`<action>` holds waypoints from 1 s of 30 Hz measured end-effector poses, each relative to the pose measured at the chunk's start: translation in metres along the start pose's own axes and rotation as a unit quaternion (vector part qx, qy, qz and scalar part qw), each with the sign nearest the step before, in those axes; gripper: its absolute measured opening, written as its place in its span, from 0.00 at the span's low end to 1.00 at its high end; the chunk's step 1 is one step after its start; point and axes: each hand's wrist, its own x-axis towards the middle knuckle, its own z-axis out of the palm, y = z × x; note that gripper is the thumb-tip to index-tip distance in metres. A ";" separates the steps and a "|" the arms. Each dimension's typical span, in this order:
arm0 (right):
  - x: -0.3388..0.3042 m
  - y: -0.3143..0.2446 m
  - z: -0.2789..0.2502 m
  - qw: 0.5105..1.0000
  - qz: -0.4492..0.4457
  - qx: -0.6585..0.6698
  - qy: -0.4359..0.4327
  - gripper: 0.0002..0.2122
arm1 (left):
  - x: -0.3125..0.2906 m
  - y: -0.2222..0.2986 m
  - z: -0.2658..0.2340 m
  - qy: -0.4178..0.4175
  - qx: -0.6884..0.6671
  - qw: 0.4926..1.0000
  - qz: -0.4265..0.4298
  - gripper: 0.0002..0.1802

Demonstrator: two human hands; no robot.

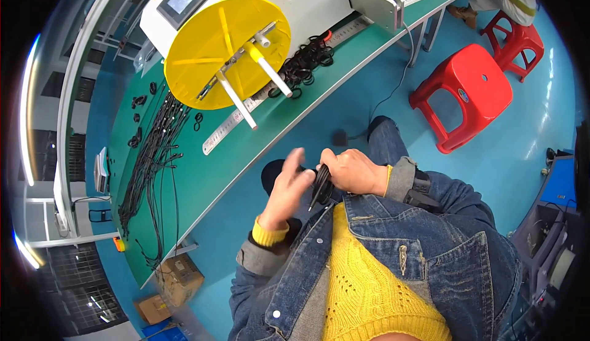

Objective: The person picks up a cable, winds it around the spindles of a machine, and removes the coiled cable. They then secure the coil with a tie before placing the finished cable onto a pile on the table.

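A coiled black cable (pixel 321 185) hangs in front of my jacket, with my right hand (pixel 356 171) closed around its upper part. Just left of the coil is my left hand (pixel 287 188), its fingers stretched out and the palm turned toward the cable; the fingers look slightly blurred. I cannot tell whether its fingertips touch the coil. On the green table lie a long bundle of loose black cables (pixel 150 160) and a pile of small coiled black cables (pixel 307 61).
A white machine with a yellow disc (pixel 203 43) and white pegs stands on the green table (pixel 209 178). A steel ruler (pixel 224 131) lies along the table. Red stools (pixel 476 89) stand at right, cardboard boxes (pixel 178 278) at lower left. A thin cord with a dark pedal (pixel 340 137) crosses the floor.
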 end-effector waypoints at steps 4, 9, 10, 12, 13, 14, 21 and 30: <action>0.005 -0.003 0.001 0.999 -0.007 0.047 0.001 0.09 | -0.004 0.004 0.024 -0.166 -0.232 0.949 -0.137 0.20; 0.008 0.007 0.005 0.997 -0.008 0.070 -0.007 0.09 | 0.008 0.014 0.018 -0.237 -0.094 0.947 -0.192 0.20; 0.009 0.008 0.001 0.999 -0.028 0.019 -0.030 0.09 | 0.013 0.013 0.019 -0.234 -0.029 0.949 -0.209 0.20; 0.011 0.011 -0.013 0.991 -0.069 -0.092 -0.074 0.08 | 0.023 0.013 0.023 -0.226 0.101 0.941 -0.232 0.20; 0.008 0.008 -0.011 0.990 -0.064 -0.100 -0.077 0.08 | 0.021 0.008 0.022 -0.233 0.097 0.941 -0.226 0.20; 0.009 0.005 -0.006 0.983 -0.096 -0.123 -0.096 0.08 | 0.019 0.001 0.018 -0.246 0.136 0.943 -0.179 0.20; 0.018 -0.005 -0.001 0.991 -0.057 -0.026 -0.121 0.07 | -0.001 -0.013 0.016 -0.194 -0.037 0.980 -0.029 0.19; 0.025 0.009 0.019 0.982 0.056 0.144 -0.111 0.07 | 0.000 -0.023 0.003 -0.239 -0.100 0.958 -0.123 0.07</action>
